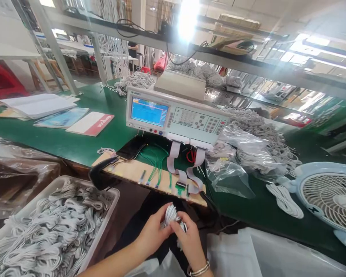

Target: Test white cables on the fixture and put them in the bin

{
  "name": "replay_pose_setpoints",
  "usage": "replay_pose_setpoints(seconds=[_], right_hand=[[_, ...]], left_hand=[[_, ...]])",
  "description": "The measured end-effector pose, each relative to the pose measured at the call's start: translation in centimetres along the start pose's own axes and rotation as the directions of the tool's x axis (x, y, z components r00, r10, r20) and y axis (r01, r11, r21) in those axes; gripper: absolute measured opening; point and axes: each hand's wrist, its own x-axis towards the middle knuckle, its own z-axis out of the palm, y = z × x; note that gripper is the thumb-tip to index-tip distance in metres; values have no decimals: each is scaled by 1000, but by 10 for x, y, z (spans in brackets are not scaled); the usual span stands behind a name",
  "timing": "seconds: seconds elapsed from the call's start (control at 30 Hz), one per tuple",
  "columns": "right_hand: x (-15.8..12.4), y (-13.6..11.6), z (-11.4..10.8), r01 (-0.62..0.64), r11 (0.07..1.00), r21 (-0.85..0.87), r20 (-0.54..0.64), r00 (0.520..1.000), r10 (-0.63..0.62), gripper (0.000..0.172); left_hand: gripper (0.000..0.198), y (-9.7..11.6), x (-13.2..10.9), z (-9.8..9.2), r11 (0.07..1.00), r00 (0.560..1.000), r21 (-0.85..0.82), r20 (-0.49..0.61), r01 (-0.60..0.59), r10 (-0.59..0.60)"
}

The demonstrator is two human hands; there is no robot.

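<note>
Cable bundle (170, 214): held between both hands, below wooden board (150, 174);
Left hand (153, 231): closed around it;
Right hand (190, 238): fingers pinched on it

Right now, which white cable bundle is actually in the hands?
The coiled cable bundle pinched between left hand and right hand; others lie in the tray.

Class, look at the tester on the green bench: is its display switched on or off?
On. The tester has its screen lit bright blue, with lines of readout showing; the text itself is too small to read.
</note>
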Motion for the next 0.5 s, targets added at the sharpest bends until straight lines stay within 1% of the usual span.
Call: replay_pose_setpoints(seconds=[0.07,0.13,0.2,0.23,0.3,0.4,0.47,0.5], right_hand=[[-2,6,-5,-5,994,107,-24,1000,7,22],[-4,11,-9,-34,971,237,-56,997,48,23],[-5,16,-12,-65,938,340,-101,989,105,25],[-5,18,-14,-76,928,365,-118,985,127,25],[-4,20,-19,-76,933,351,-108,987,121,26],[0,19,-27,-45,966,253,-48,997,59,26],[3,17,-33,-33,982,183,-67,997,46,24],[5,16,-35,-32,988,153,-90,995,46,24]], left_hand=[[58,1,2,7,997,999,-71,31,26,-23],[57,4,2,15,987,999,-153,38,43,-38],[51,8,1,22,982,998,-186,61,41,-30],[43,10,1,25,981,996,-188,82,44,-29],[31,13,2,28,979,991,-184,114,84,-64],[31,13,7,28,956,972,-189,112,223,-204],[33,12,12,28,945,958,-171,118,279,-261],[33,11,14,29,946,957,-158,114,283,-267]])
